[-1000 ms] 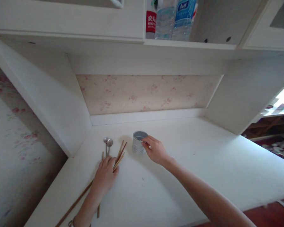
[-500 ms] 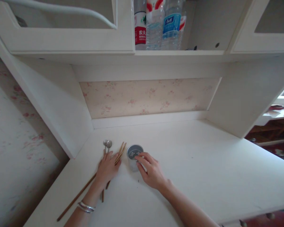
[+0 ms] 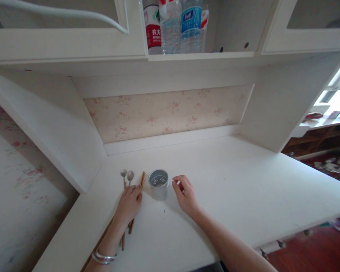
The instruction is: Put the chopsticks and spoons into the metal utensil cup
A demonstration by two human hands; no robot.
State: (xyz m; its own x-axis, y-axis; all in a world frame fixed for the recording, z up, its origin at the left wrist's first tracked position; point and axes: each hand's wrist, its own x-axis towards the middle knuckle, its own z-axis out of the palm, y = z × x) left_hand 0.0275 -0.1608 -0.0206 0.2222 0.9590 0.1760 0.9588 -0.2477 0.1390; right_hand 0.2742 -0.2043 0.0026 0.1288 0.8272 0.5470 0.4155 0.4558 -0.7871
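On the white counter my left hand [image 3: 129, 204] lies closed over a group of slim utensils, with chopsticks [image 3: 142, 179] under its fingers. Beyond the fingertips show the round metal bowls of two spoons [image 3: 130, 175], their brown handles partly hidden by the hand. A long brown stick [image 3: 102, 240] runs under my left forearm. To the right stands an upright grey metal utensil holder [image 3: 158, 189] with holes in its bottom and nothing inside. Just right of it, apart from its rim, my right hand [image 3: 187, 194] is loosely curled and holds nothing, thumb and fingers slightly apart.
Plastic bottles [image 3: 170, 28] stand in the open shelf overhead, beside a cabinet door with a white curved handle [image 3: 73, 14]. A side panel [image 3: 272, 109] bounds the counter [image 3: 229, 211] on the right. A small dark speck lies in front of the holder.
My right hand has let go of the holder's rim and drawn off to the right. My left hand remains on the utensils. The view has shifted slightly right.
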